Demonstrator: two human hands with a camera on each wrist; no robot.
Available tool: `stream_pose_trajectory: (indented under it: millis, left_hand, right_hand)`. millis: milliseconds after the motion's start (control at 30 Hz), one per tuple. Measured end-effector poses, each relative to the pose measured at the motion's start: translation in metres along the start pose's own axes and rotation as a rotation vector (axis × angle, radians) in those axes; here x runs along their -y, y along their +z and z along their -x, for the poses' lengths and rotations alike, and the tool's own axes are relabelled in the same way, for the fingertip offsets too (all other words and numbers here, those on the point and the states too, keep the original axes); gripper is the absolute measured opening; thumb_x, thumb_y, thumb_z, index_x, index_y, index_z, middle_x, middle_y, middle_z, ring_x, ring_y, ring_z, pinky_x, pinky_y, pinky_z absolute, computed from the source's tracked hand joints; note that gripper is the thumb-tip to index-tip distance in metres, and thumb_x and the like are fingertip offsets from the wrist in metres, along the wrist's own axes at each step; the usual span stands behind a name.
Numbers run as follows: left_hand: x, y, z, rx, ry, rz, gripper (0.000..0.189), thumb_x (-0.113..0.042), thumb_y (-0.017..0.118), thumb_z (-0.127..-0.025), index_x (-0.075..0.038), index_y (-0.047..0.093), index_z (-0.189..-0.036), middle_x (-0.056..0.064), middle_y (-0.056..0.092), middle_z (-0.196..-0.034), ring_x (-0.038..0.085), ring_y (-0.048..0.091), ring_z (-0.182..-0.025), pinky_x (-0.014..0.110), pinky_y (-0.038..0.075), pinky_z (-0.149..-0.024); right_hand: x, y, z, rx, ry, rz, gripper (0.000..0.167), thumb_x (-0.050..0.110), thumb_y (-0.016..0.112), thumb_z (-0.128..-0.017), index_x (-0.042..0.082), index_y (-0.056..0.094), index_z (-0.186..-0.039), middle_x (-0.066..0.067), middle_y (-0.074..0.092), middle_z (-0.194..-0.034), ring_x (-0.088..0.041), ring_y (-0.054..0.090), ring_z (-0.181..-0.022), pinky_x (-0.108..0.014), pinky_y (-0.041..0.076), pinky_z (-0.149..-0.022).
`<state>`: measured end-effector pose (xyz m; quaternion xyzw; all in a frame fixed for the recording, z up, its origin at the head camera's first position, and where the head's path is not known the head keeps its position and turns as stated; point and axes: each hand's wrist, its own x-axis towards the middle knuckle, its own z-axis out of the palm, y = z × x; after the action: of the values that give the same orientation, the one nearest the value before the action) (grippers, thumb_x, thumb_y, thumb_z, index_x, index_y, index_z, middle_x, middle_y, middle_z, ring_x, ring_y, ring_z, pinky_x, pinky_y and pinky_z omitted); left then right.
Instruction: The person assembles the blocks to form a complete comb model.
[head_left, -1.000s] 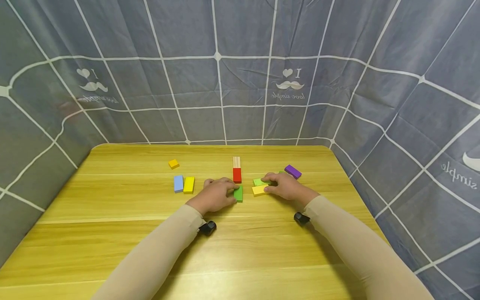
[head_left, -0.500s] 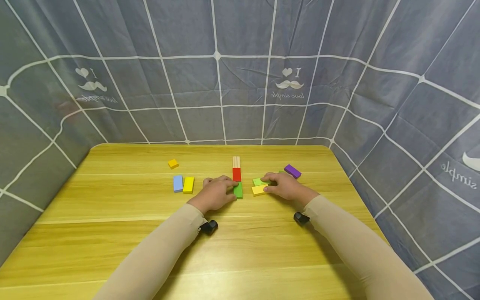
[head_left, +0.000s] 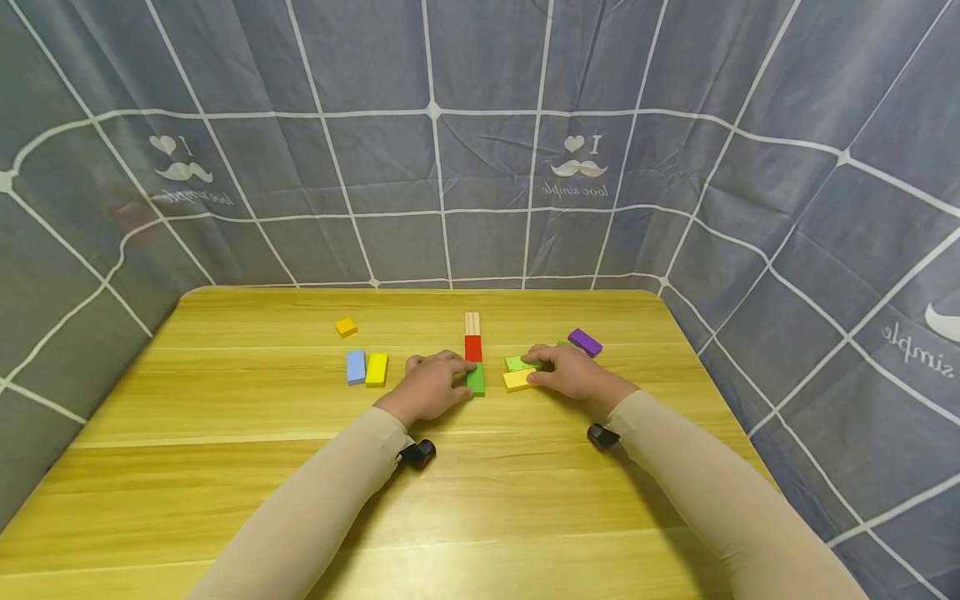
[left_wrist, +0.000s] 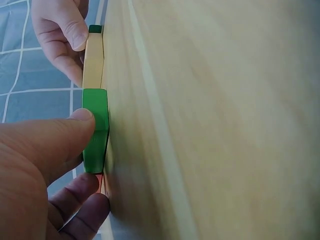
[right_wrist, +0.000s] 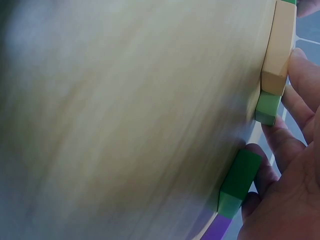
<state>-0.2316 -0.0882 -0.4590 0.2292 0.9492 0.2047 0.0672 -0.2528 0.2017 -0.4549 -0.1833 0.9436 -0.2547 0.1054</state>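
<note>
My left hand [head_left: 429, 387] pinches a green block [head_left: 476, 380] lying flat, the thumb on its near part and a finger near its far end. That far end meets a red block [head_left: 473, 348], and a bare-wood block [head_left: 472, 323] with a groove line follows behind. To the right, my right hand [head_left: 573, 373] rests on two blocks lying side by side. Its thumb touches a pale yellow block [head_left: 517, 381], and a fingertip lies on a light green block [head_left: 519, 363]. In the right wrist view, a darker green block [right_wrist: 241, 172] sits by the other fingers.
A purple block [head_left: 585, 342] lies beyond my right hand. Left of my left hand are a blue block [head_left: 356, 367], a yellow block [head_left: 377, 370] and a small orange-yellow block [head_left: 346, 327]. A grey checked curtain [head_left: 487, 242] hangs behind the wooden table [head_left: 480, 500].
My left hand has slid the green block slightly away from me, closing the small gap to the red block. The right hand has stayed in place.
</note>
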Motion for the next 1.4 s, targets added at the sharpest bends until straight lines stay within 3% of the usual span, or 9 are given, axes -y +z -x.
stream_pose_trajectory:
  millis: [1400]
  left_hand:
    - [0.0007,-0.0002,-0.002,0.003,-0.01,0.027,0.054,-0.035,0.071,-0.101,-0.02,0.058,-0.152,0.005,0.057,-0.155,0.03,0.05,-0.147,0.057,0.028,-0.115]
  right_hand:
    - [-0.0019,0.0006,-0.001,0.002,-0.012,0.018,0.047,0.026,0.071,-0.102,0.012,0.064,-0.146,-0.016,0.055,-0.157,-0.038,0.047,-0.149,-0.052,0.039,-0.123]
